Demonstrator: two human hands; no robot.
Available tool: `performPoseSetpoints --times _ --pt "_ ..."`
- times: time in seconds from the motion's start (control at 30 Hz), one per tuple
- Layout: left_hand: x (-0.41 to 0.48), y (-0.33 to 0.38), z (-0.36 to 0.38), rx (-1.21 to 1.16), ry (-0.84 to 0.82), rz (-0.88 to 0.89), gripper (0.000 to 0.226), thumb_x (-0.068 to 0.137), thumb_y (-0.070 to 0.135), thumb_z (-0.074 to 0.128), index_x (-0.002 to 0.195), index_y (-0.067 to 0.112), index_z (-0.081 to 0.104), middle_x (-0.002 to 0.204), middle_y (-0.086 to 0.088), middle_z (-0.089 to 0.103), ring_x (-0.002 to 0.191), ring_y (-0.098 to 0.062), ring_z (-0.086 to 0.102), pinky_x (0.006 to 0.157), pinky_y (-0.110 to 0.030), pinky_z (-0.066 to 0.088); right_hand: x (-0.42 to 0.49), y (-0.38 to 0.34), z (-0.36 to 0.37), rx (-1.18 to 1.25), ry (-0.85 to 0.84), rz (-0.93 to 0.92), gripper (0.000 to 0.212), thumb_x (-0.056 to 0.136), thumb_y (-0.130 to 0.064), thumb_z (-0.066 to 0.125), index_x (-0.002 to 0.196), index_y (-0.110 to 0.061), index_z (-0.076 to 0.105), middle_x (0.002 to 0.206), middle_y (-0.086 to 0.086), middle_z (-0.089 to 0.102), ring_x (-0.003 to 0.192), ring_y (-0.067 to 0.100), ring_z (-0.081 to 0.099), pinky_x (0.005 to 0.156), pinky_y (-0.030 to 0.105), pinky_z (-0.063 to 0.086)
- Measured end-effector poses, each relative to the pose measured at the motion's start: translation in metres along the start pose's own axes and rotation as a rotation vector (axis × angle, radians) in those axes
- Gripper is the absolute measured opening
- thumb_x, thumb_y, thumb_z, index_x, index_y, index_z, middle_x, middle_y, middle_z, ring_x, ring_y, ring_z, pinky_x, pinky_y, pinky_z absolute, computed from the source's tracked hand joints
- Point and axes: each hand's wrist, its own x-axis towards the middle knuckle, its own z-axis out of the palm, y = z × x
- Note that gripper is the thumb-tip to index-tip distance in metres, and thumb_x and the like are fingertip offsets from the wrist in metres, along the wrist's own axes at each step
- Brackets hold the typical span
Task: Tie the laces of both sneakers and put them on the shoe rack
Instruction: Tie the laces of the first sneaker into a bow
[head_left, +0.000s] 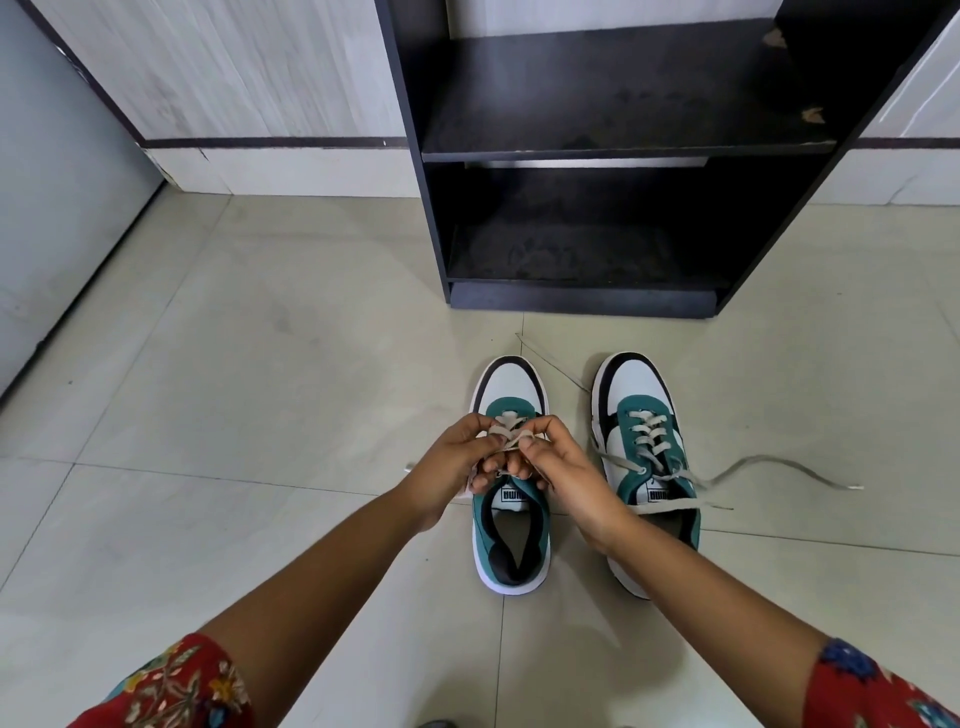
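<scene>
we're looking down at a tiled floor (218, 364) with two sneakers side by side, toes toward the shoe rack (597, 156). the rack stands at the far edge of the floor against the wall; both its shelves show nothing on them. a strip of bare floor lies between the rack's base and the toes. to the left of the shoes the floor is wide open out to the left wall; to the right it's open too, apart from a trailing lace.

left sneaker (511, 499): both hands are over its tongue. our left hand (454, 462) comes in from the lower left, fingers curled, pinching the left sneaker's lace (506, 434) between thumb and fingers. our right hand (558, 467) comes in from the lower right, fingers curled too, pinching the same lace just beside the left hand. fingertips of the two hands are touching or nearly so; we can't tell which. the lace is crossed between the hands; whether a knot is formed we can't tell.

right sneaker (647, 462): untouched, just beside the right hand's wrist. the right sneaker's lace (769, 467) is untied, one end running out across the floor to the right, the other lying over the shoe's opening.

both forearms are bare and extended forward, red floral sleeves (171, 686) at the near edge.
</scene>
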Motion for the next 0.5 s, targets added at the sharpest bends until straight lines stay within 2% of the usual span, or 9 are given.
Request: performPoseSetpoints --times 0.1,0.17,0.27,0.33,0.37,0.43,0.5 --pt "-0.001 0.002 -0.001 0.051 -0.026 0.027 0.006 0.091 0.011 0.047 0.087 0.014 0.05 0.055 0.003 0.049 0.045 -0.009 0.04 0.046 -0.02 0.03 0.005 0.001 0.0 0.032 0.122 0.064 0.018 0.099 -0.015 0.033 0.086 -0.015 0.044 0.065 0.003 0.056 0.052 0.005 0.052 0.048 0.014 0.037" --pt "-0.003 0.005 -0.004 0.175 -0.054 0.107 0.003 0.083 0.014 0.052 0.08 0.015 0.05 0.063 0.004 0.055 0.054 -0.008 0.046 0.052 -0.02 0.034 0.011 0.002 -0.001 0.041 0.185 0.115 0.019 0.099 -0.016 0.033 0.084 -0.016 0.044 0.067 0.005 0.059 0.051 0.01 0.052 0.046 0.017 0.035" --pt "-0.004 0.004 -0.008 0.611 0.041 0.251 0.01 0.078 0.016 0.062 0.077 0.016 0.051 0.071 0.004 0.057 0.063 -0.01 0.049 0.06 -0.022 0.039 0.021 0.003 -0.002 0.01 0.222 0.171 0.018 0.097 -0.017 0.04 0.081 -0.017 0.048 0.075 0.004 0.058 0.055 0.013 0.052 0.044 0.018 0.035" --pt "-0.003 0.001 -0.008 0.958 0.202 0.432 0.013 0.079 0.018 0.065 0.079 0.016 0.052 0.077 0.001 0.061 0.068 -0.015 0.052 0.061 -0.027 0.041 0.025 0.002 -0.003 0.034 0.228 0.208 0.017 0.095 -0.016 0.046 0.08 -0.015 0.053 0.072 0.005 0.059 0.053 0.015 0.053 0.043 0.02 0.035" --pt "-0.003 0.0 -0.009 1.059 0.251 0.553 0.013 0.079 0.018 0.066 0.079 0.014 0.053 0.085 -0.002 0.064 0.074 -0.018 0.055 0.063 -0.029 0.044 0.025 0.001 -0.003 0.057 0.226 0.223 0.017 0.094 -0.015 0.049 0.078 -0.014 0.055 0.07 0.006 0.06 0.051 0.016 0.053 0.041 0.02 0.034" --pt "-0.002 0.0 -0.01 1.188 0.221 0.786 0.015 0.076 0.013 0.068 0.08 0.013 0.054 0.104 -0.007 0.067 0.083 -0.023 0.061 0.064 -0.029 0.049 0.026 -0.001 -0.004 0.075 0.219 0.25 0.017 0.091 -0.012 0.053 0.075 -0.011 0.059 0.064 0.006 0.062 0.046 0.015 0.055 0.039 0.019 0.034" --pt "0.0 0.0 -0.012 1.38 0.123 0.96 0.02 0.071 0.01 0.072 0.085 0.011 0.058 0.109 -0.008 0.068 0.082 -0.024 0.063 0.06 -0.027 0.051 0.026 -0.001 -0.005 0.063 0.212 0.268 0.017 0.089 -0.008 0.054 0.073 -0.009 0.062 0.059 0.006 0.064 0.042 0.012 0.055 0.039 0.019 0.033"
